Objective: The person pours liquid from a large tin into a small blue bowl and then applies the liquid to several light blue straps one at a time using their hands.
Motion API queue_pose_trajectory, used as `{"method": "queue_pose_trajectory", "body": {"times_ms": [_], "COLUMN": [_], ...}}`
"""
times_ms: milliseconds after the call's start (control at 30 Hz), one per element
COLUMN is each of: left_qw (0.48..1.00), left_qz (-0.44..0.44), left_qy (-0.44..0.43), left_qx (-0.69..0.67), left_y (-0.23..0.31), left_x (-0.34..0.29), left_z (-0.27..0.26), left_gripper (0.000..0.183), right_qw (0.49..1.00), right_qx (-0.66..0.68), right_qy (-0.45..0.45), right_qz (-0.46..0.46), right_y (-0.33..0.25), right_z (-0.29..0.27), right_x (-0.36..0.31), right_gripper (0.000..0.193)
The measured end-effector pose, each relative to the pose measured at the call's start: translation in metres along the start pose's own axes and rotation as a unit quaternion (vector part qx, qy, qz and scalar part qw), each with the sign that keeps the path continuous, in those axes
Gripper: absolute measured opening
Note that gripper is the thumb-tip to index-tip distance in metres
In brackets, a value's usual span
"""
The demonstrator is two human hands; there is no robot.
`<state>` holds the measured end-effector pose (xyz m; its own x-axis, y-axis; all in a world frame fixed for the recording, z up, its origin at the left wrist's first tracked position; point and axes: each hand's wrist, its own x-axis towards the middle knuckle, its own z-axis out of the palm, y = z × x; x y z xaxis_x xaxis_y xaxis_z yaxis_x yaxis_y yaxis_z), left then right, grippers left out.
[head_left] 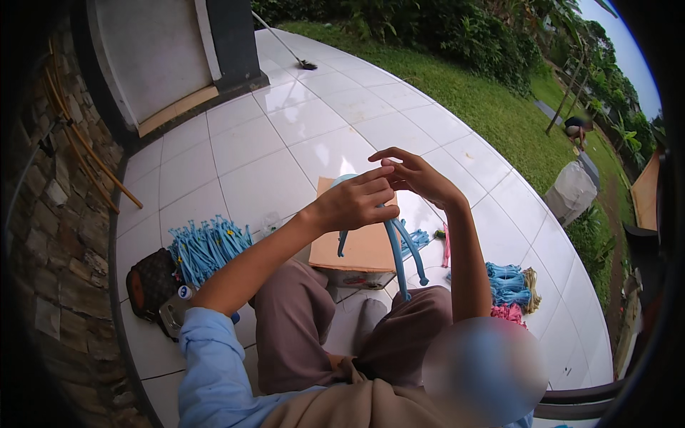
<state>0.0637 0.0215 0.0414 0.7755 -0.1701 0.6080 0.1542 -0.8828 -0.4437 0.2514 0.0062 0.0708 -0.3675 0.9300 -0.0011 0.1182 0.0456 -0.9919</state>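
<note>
Blue cords point(397, 255), near box edge point(351, 269), tiles point(250, 157) beyond

A porch or terrace point(499, 214), probably at a home, is seen: white floor tiles point(246, 139) are bordered by a stone-clad wall point(53, 285) and a pale door point(153, 57). The outer edge is met by lawn point(457, 93) and shrubs point(485, 43); a broom point(307, 65) is seen near the door.

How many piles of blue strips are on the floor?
3: a large blue pile at left, a small blue pile beside the brown cardboard box, another blue pile farther right. Some may be hidden.
</note>
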Motion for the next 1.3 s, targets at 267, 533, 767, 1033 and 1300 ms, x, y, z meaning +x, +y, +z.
{"method": "queue_pose_trajectory", "body": {"times_ms": [267, 533, 767, 1033, 1300], "left_qw": [0.924, 0.915, 0.87, 0.633, 0.572], "left_qz": [-0.357, -0.39, -0.466, -0.566, -0.586], "left_qy": [0.026, 0.059, 0.083, 0.258, 0.185], "left_qx": [-0.133, -0.082, -0.139, -0.461, -0.543], "left_y": [0.019, 0.048, 0.06, 0.048, 0.008], "left_x": [0.019, 0.01, 0.021, 0.023, 0.009], "left_z": [-0.017, -0.023, -0.009, -0.017, -0.026], "left_gripper": [0.014, 0.012, 0.014, 0.021, 0.015], "right_qw": [0.976, 0.941, 0.933, 0.908, 0.968], "right_qx": [0.089, 0.194, 0.216, 0.134, 0.001], "right_qy": [0.072, 0.115, 0.188, 0.339, 0.19], "right_qz": [-0.184, -0.253, -0.219, -0.204, -0.162], "right_y": [0.045, 0.021, 0.033, 0.02, 0.013], "right_z": [0.02, 0.04, 0.091, 0.074, -0.015], "right_x": [-0.049, -0.066, -0.039, -0.06, -0.08], "right_gripper": [0.074, 0.048, 0.049, 0.035, 0.057]}}
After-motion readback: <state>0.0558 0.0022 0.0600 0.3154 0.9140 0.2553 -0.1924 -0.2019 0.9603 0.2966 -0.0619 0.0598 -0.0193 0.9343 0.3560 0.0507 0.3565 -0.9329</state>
